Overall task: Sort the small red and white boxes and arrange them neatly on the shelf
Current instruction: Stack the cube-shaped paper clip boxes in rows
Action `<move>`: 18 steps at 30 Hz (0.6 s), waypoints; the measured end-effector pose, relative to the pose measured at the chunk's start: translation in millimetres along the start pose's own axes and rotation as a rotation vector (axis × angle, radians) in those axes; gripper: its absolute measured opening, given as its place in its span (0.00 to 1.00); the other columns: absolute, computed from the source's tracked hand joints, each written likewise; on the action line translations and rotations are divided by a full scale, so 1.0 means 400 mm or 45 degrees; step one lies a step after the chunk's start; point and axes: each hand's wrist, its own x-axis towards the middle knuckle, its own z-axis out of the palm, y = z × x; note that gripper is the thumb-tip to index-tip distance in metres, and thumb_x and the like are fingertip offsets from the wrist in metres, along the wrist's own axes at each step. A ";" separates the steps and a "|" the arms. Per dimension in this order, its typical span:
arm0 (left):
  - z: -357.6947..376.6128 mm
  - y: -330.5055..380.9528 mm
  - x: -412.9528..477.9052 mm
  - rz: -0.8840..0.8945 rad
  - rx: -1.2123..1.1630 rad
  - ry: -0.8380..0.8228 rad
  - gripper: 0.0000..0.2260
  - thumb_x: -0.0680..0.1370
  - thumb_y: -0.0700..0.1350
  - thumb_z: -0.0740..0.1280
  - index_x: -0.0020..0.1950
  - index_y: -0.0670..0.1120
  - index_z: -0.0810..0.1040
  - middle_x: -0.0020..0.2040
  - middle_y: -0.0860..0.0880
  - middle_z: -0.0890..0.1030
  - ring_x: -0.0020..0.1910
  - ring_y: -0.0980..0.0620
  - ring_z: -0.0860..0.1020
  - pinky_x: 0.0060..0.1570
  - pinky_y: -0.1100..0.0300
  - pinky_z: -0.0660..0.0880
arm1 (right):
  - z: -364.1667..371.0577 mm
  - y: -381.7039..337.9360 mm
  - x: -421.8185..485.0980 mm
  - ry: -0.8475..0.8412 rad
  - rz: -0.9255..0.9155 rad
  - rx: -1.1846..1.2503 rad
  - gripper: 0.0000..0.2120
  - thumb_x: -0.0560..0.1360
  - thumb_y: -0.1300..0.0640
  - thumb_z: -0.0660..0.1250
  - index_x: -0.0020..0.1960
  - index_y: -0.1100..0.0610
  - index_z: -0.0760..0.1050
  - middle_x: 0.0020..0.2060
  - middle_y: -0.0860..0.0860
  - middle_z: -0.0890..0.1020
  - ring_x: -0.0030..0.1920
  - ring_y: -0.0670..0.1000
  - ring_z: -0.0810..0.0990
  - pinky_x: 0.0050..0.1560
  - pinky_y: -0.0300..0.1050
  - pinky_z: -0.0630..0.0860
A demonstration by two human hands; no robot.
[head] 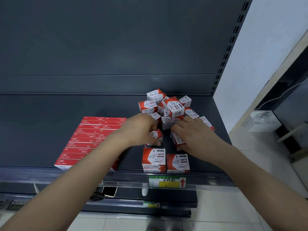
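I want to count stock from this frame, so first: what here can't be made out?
All in the head view:
1. pile of paper clip boxes: lower ones buried under upper ones.
2. box under the right hand: mostly covered, grip unclear.
3. red staple boxes: right ends hidden by the left forearm.
4. shelf label: handwriting too small.

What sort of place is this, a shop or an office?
Probably a shop, likely selling stationery: a dark metal display shelf with a price label clipped to its front rail, neat rows of red staple boxes, and a heap of paper clip boxes.
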 end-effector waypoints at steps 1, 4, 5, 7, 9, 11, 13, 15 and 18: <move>0.002 0.000 0.002 0.007 0.001 -0.002 0.19 0.69 0.55 0.72 0.53 0.46 0.78 0.48 0.49 0.81 0.48 0.49 0.77 0.44 0.55 0.76 | 0.003 0.003 0.004 0.007 0.001 0.011 0.26 0.74 0.49 0.65 0.69 0.53 0.62 0.67 0.50 0.69 0.66 0.52 0.64 0.64 0.46 0.61; -0.005 -0.012 0.005 0.004 -0.027 0.020 0.15 0.70 0.51 0.71 0.53 0.46 0.79 0.48 0.48 0.81 0.48 0.48 0.77 0.46 0.53 0.77 | 0.008 0.007 0.011 0.008 0.000 0.052 0.26 0.74 0.49 0.66 0.69 0.52 0.62 0.68 0.49 0.68 0.67 0.52 0.64 0.66 0.46 0.60; -0.012 -0.017 0.003 -0.009 -0.063 0.060 0.13 0.70 0.50 0.71 0.51 0.46 0.79 0.45 0.48 0.81 0.45 0.48 0.78 0.45 0.54 0.76 | 0.010 0.008 0.011 0.013 -0.004 0.071 0.27 0.73 0.49 0.67 0.69 0.52 0.62 0.68 0.49 0.68 0.67 0.51 0.63 0.66 0.46 0.60; -0.029 -0.026 -0.007 -0.063 -0.195 0.196 0.10 0.68 0.47 0.73 0.46 0.46 0.78 0.38 0.50 0.79 0.40 0.50 0.76 0.41 0.58 0.74 | 0.012 0.014 0.008 0.049 0.006 0.160 0.28 0.72 0.48 0.68 0.68 0.51 0.63 0.67 0.48 0.68 0.68 0.50 0.63 0.68 0.45 0.60; -0.042 -0.040 -0.018 -0.148 -0.393 0.323 0.11 0.67 0.46 0.74 0.45 0.47 0.76 0.36 0.52 0.78 0.36 0.52 0.75 0.40 0.59 0.72 | 0.006 0.019 0.000 0.095 0.056 0.325 0.31 0.71 0.46 0.70 0.69 0.50 0.62 0.68 0.48 0.66 0.68 0.49 0.62 0.68 0.44 0.60; -0.046 -0.052 -0.030 -0.210 -0.644 0.375 0.14 0.65 0.46 0.73 0.49 0.50 0.76 0.36 0.52 0.77 0.34 0.52 0.75 0.42 0.58 0.73 | -0.001 0.022 -0.015 0.127 0.134 0.508 0.34 0.70 0.45 0.70 0.71 0.48 0.60 0.69 0.46 0.64 0.69 0.47 0.60 0.69 0.43 0.60; -0.049 -0.053 -0.043 -0.249 -0.891 0.390 0.18 0.64 0.47 0.70 0.54 0.54 0.78 0.36 0.53 0.77 0.36 0.50 0.77 0.44 0.56 0.76 | -0.002 0.023 -0.035 0.148 0.226 0.649 0.35 0.69 0.45 0.71 0.71 0.46 0.59 0.67 0.44 0.63 0.68 0.45 0.61 0.68 0.43 0.63; -0.050 -0.047 -0.052 -0.295 -1.169 0.409 0.17 0.68 0.42 0.70 0.56 0.52 0.80 0.37 0.51 0.79 0.37 0.50 0.79 0.43 0.56 0.80 | 0.004 0.019 -0.058 0.181 0.303 0.761 0.32 0.68 0.46 0.72 0.68 0.44 0.62 0.62 0.43 0.64 0.63 0.42 0.64 0.65 0.43 0.66; -0.053 -0.038 -0.057 -0.356 -1.343 0.404 0.12 0.74 0.34 0.67 0.54 0.46 0.81 0.38 0.48 0.80 0.30 0.60 0.79 0.32 0.64 0.79 | 0.017 0.011 -0.091 0.230 0.388 0.894 0.28 0.66 0.49 0.75 0.57 0.42 0.61 0.55 0.39 0.66 0.55 0.40 0.69 0.58 0.40 0.73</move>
